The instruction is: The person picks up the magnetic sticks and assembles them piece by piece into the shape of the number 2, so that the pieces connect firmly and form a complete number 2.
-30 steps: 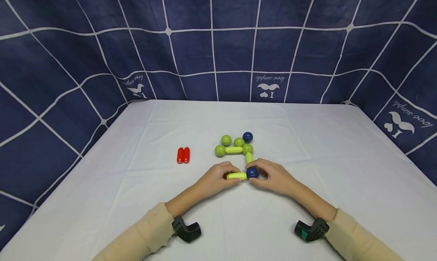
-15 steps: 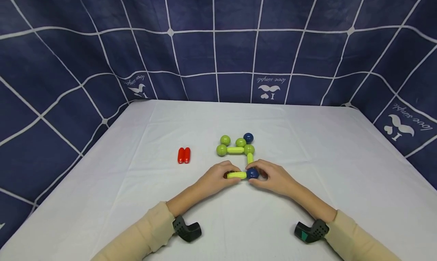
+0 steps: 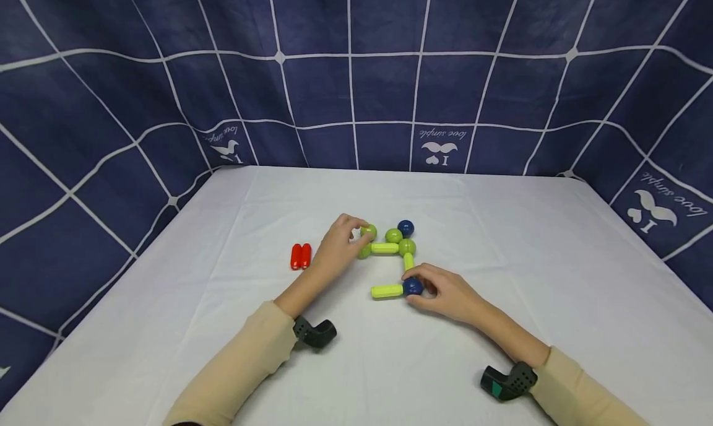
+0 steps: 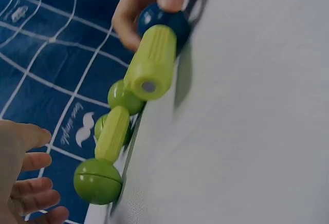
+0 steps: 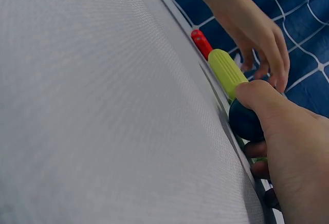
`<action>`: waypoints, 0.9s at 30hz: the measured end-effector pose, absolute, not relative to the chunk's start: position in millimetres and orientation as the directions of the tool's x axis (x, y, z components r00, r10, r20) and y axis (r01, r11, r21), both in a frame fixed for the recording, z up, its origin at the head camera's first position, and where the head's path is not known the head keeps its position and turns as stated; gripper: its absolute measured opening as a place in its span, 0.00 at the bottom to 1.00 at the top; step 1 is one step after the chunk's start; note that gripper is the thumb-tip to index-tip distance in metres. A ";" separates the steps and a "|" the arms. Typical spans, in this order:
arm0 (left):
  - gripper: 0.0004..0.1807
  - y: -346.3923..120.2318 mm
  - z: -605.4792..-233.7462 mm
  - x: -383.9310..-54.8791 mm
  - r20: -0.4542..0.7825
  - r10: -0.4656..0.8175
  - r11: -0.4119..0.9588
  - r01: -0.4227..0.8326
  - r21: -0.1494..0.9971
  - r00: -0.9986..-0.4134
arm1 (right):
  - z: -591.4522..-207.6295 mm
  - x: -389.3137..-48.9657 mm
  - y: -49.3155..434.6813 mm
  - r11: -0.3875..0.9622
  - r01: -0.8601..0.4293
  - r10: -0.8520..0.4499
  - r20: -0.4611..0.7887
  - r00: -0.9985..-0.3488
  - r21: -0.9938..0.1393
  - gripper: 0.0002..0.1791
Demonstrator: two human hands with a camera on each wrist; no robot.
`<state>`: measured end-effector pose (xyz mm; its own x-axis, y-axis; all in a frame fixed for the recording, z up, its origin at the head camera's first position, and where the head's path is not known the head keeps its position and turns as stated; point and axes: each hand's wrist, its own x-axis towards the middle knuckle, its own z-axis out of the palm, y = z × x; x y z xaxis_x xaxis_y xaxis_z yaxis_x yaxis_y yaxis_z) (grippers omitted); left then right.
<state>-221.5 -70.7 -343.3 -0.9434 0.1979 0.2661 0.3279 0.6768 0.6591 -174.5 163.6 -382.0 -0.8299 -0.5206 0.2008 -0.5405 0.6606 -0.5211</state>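
My right hand (image 3: 448, 291) grips a dark blue ball (image 3: 413, 286) between thumb and fingers. A yellow-green rod (image 3: 387, 291) sticks out left from that ball, its free end showing a grey metal disc in the left wrist view. Another rod (image 3: 409, 262) runs from the blue ball to a green ball (image 3: 407, 247), which a third rod (image 3: 385, 247) joins to a left green ball (image 3: 364, 251). My left hand (image 3: 337, 247) reaches over that end, thumb and fingers spread around a loose green ball (image 3: 369, 231); contact is unclear.
Two red rods (image 3: 301, 256) lie side by side left of my left hand. Behind the built frame sit a green ball (image 3: 393, 236) and a dark blue ball (image 3: 406, 228). A navy checked curtain (image 3: 384, 85) encloses the white table (image 3: 473, 215).
My left hand has let go of the left-pointing yellow-green rod and moved away from me to the loose green ball. My right hand keeps its grip on the blue ball.
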 end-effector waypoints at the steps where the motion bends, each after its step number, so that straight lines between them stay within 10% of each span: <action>1: 0.17 -70.5 -343.4 -227.3 0.248 0.180 0.679 0.303 0.669 -0.952 | -382.2 -174.9 163.7 0.659 -0.542 -0.521 0.203 -0.829 -0.522 0.18; 13: 0.17 -57.0 -362.1 -258.6 0.090 0.185 0.747 0.199 0.634 -0.979 | -382.0 -173.8 163.2 0.656 -0.541 -0.523 0.200 -0.829 -0.526 0.18; 27: 0.17 -62.6 -360.2 -234.2 0.364 0.148 0.580 0.379 0.721 -0.919 | -382.8 -175.7 164.0 0.645 -0.548 -0.531 0.203 -0.823 -0.533 0.18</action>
<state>-234.2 -62.6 -360.2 -0.9194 0.1483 0.3642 0.3792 0.5798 0.7212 -175.7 164.0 -382.8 -0.8229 -0.5307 0.2029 -0.5476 0.6454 -0.5325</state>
